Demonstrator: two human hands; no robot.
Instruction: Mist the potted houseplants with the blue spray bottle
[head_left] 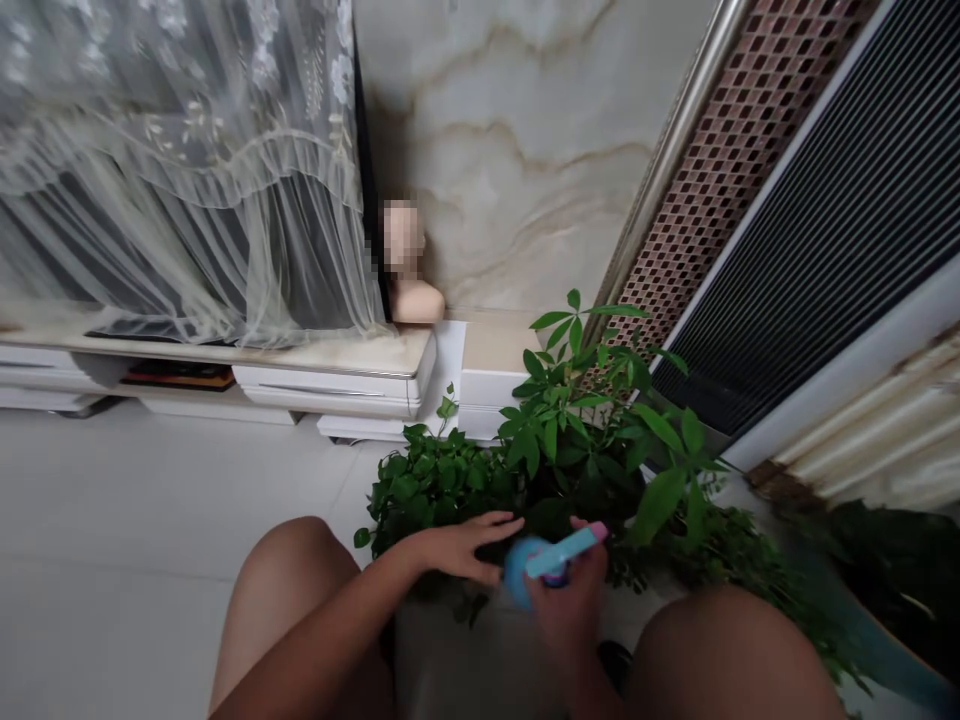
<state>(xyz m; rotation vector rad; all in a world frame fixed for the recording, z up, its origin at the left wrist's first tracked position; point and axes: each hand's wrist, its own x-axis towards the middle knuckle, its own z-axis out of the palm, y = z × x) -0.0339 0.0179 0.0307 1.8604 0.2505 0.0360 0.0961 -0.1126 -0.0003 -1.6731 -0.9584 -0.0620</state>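
Note:
My right hand [574, 605] is wrapped round a blue spray bottle [525, 575]. Its light-blue spray head ends in a pink nozzle that points away from me, up and to the right. Left of the bottle, my left hand [472, 548] reaches out with fingers spread, holding nothing, by the leaves of a low bushy plant [431, 480]. A taller plant [574, 400] with long pointed leaves stands just beyond both hands. The pots are mostly hidden by foliage and shadow.
A low white cabinet [337, 385] runs along the wall, with a mannequin head [416, 300] on top and a lace-covered screen [187, 230] beside it. A tall dark slatted unit [810, 220] stands at right. More leafy plants [750, 570] spread near my right knee.

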